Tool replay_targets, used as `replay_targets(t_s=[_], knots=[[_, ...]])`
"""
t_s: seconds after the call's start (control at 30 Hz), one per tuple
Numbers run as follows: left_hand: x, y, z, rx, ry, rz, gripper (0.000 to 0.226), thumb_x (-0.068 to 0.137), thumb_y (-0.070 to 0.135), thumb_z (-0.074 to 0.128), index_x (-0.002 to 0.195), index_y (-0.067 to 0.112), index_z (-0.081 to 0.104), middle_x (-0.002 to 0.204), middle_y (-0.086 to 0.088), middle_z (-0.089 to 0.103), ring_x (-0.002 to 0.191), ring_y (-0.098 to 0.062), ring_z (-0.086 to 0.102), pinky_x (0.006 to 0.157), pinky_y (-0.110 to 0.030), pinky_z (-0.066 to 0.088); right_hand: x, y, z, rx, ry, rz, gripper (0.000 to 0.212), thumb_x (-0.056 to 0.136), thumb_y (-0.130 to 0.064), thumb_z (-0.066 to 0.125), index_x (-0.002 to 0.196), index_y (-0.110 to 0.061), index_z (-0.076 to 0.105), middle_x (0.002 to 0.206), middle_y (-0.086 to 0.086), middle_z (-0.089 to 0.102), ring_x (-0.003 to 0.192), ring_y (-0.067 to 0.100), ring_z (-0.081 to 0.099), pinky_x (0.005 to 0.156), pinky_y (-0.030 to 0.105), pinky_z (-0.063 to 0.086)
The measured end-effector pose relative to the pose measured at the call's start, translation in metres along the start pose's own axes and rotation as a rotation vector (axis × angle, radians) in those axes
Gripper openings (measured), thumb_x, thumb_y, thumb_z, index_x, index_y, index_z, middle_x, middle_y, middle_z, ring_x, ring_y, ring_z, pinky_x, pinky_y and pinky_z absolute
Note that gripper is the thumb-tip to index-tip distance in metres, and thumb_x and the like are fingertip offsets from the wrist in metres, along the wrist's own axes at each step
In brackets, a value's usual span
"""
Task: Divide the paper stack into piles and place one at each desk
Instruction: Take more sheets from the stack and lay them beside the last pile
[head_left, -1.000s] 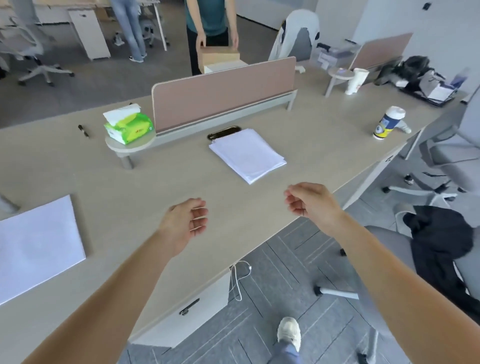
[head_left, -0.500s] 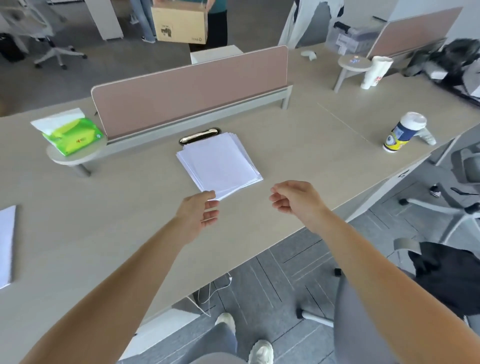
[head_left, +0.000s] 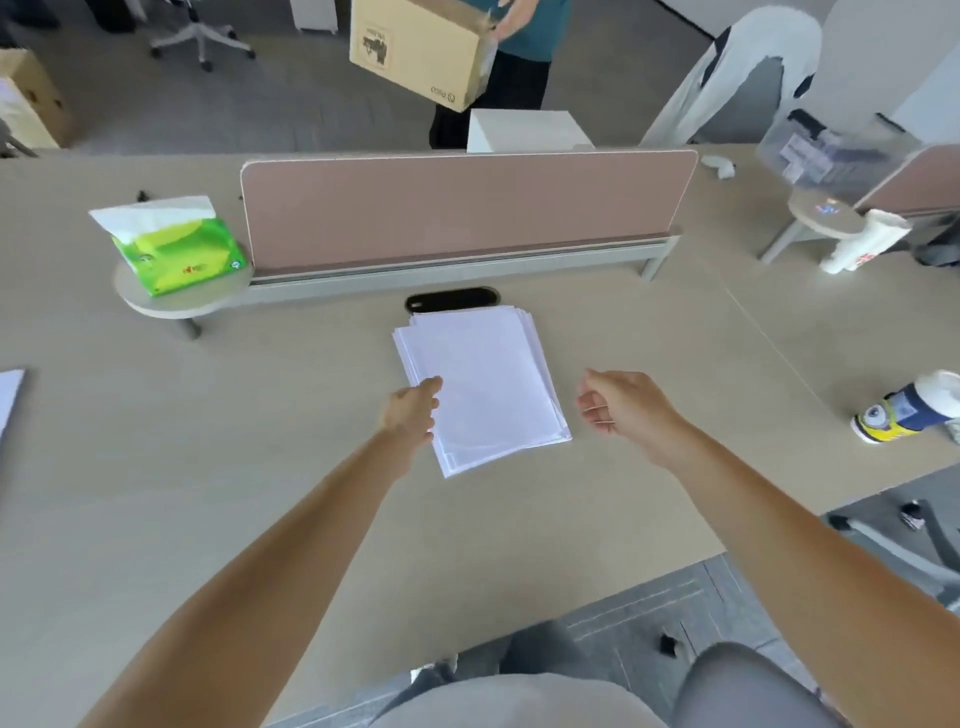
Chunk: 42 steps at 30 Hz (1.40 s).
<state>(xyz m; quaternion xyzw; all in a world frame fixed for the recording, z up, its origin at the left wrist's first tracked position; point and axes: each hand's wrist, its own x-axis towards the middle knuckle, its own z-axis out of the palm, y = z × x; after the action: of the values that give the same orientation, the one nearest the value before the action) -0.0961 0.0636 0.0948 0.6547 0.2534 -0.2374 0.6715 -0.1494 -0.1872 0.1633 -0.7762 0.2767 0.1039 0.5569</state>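
Left hand (head_left: 413, 410) sits right at the left edge of the paper stack (head_left: 480, 382), thumb up over the top sheet and the other fingers curled along the side. It's touching the edge, but I can't tell if it's actually pinching any sheets. Right hand (head_left: 621, 405) hangs just off the right side of the stack, fingers loosely curled, nothing in it, not touching the paper.

The stack itself lies flat in the middle of the frame on the light wood worktop (head_left: 208, 493), a bit fanned out, corners not lined up. Its far edge is right up against a black oval cable slot (head_left: 453, 300). Behind that, across the centre of the frame, stands a pinkish divider panel (head_left: 467, 208).

Upper left there's a green tissue pack (head_left: 174, 249) on a little round shelf (head_left: 156, 304) joined to the divider's base. At the far left edge you can just see the corner of another white sheet or pile (head_left: 9, 389). On the right edge a bottle with a cartoon label (head_left: 906, 408) lies tilted on the worktop, and up from it a white cup (head_left: 865, 241) is blurred.

Top centre, past the divider, another person (head_left: 524, 47) holds a cardboard box (head_left: 421, 49). Lower right shows grey floor and part of a chair base (head_left: 909, 540).
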Motion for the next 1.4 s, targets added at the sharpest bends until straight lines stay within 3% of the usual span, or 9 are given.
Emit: replay_targets(t_s=[0.17, 0.5, 0.63, 0.77, 0.87, 0.97, 1.13, 1.3, 1.4], knots=[[0.042, 0.003, -0.013, -0.056, 0.155, -0.113, 0.063, 0.075, 0.057, 0.06, 0.125, 0.019, 0.059, 0.121, -0.001, 0.06, 0.093, -0.021, 0.058, 0.102, -0.045, 0.047, 0.079, -0.006, 0.021, -0.095, -0.086, 0.048, 0.035, 0.093, -0.043, 0.057, 0.099, -0.01, 0.067, 0.09, 0.003, 0.068, 0.076, 0.019, 0.065, 0.086, 0.04, 0.057], [0.125, 0.013, 0.015, -0.021, 0.36, -0.283, 0.042, 0.069, 0.058, 0.061, 0.084, 0.019, 0.055, 0.094, -0.002, 0.051, 0.084, -0.024, 0.05, 0.081, -0.034, 0.042, 0.236, 0.019, 0.05, -0.398, -0.231, 0.083, 0.046, 0.088, -0.048, 0.051, 0.071, -0.006, 0.044, 0.07, 0.008, 0.042, 0.061, 0.023, 0.042, 0.061, 0.031, 0.036], [0.16, 0.011, 0.023, 0.001, 0.353, -0.347, 0.067, 0.063, 0.059, 0.063, 0.115, 0.017, 0.06, 0.114, 0.0, 0.062, 0.106, -0.023, 0.061, 0.09, -0.036, 0.048, 0.265, 0.028, 0.062, -0.52, -0.227, 0.044, 0.039, 0.089, -0.045, 0.05, 0.067, -0.022, 0.028, 0.079, 0.005, 0.039, 0.062, 0.023, 0.04, 0.051, 0.029, 0.03], [0.183, -0.003, 0.037, -0.019, 0.316, -0.32, 0.079, 0.054, 0.062, 0.065, 0.121, 0.021, 0.065, 0.12, 0.0, 0.066, 0.109, -0.024, 0.065, 0.102, -0.043, 0.049, 0.264, 0.036, 0.076, -0.636, -0.268, 0.061, 0.044, 0.092, -0.051, 0.047, 0.107, -0.01, 0.054, 0.12, 0.017, 0.042, 0.105, 0.035, 0.048, 0.082, 0.037, 0.047], [0.177, 0.003, 0.05, 0.048, 0.303, -0.281, 0.062, 0.064, 0.059, 0.065, 0.109, 0.017, 0.07, 0.106, 0.002, 0.069, 0.099, -0.021, 0.065, 0.096, -0.036, 0.049, 0.255, 0.037, 0.082, -0.633, -0.237, 0.047, 0.061, 0.093, -0.05, 0.051, 0.134, -0.006, 0.047, 0.138, 0.017, 0.035, 0.129, 0.037, 0.036, 0.104, 0.047, 0.04], [0.175, 0.004, 0.05, 0.121, 0.404, -0.256, 0.03, 0.082, 0.043, 0.059, 0.08, 0.013, 0.058, 0.081, -0.005, 0.051, 0.074, -0.023, 0.049, 0.073, -0.031, 0.04, 0.252, 0.04, 0.08, -0.657, -0.188, 0.036, 0.061, 0.093, -0.049, 0.052, 0.138, -0.008, 0.044, 0.138, 0.012, 0.042, 0.128, 0.034, 0.039, 0.105, 0.047, 0.037], [0.173, 0.002, 0.058, 0.152, 0.368, -0.254, 0.026, 0.074, 0.045, 0.062, 0.079, 0.02, 0.056, 0.082, -0.004, 0.051, 0.074, -0.021, 0.05, 0.072, -0.032, 0.04, 0.247, 0.043, 0.079, -0.588, -0.206, 0.064, 0.064, 0.094, -0.044, 0.051, 0.142, -0.004, 0.038, 0.139, 0.015, 0.042, 0.129, 0.033, 0.043, 0.096, 0.043, 0.047], [0.175, 0.001, 0.06, 0.214, 0.395, -0.178, 0.025, 0.087, 0.035, 0.06, 0.077, 0.015, 0.049, 0.07, -0.003, 0.039, 0.061, -0.021, 0.037, 0.056, -0.029, 0.026, 0.254, 0.042, 0.077, -0.426, -0.195, 0.171, 0.029, 0.085, -0.041, 0.052, 0.085, -0.013, 0.044, 0.076, 0.002, 0.047, 0.065, 0.024, 0.047, 0.052, 0.028, 0.035], [0.178, -0.001, 0.06, 0.211, 0.389, -0.198, 0.027, 0.086, 0.035, 0.06, 0.077, 0.015, 0.047, 0.071, -0.002, 0.039, 0.061, -0.021, 0.036, 0.056, -0.029, 0.026, 0.256, 0.044, 0.074, -0.284, -0.229, 0.159, 0.026, 0.086, -0.035, 0.059, 0.08, -0.016, 0.043, 0.071, -0.002, 0.045, 0.06, 0.018, 0.042, 0.053, 0.028, 0.034]])
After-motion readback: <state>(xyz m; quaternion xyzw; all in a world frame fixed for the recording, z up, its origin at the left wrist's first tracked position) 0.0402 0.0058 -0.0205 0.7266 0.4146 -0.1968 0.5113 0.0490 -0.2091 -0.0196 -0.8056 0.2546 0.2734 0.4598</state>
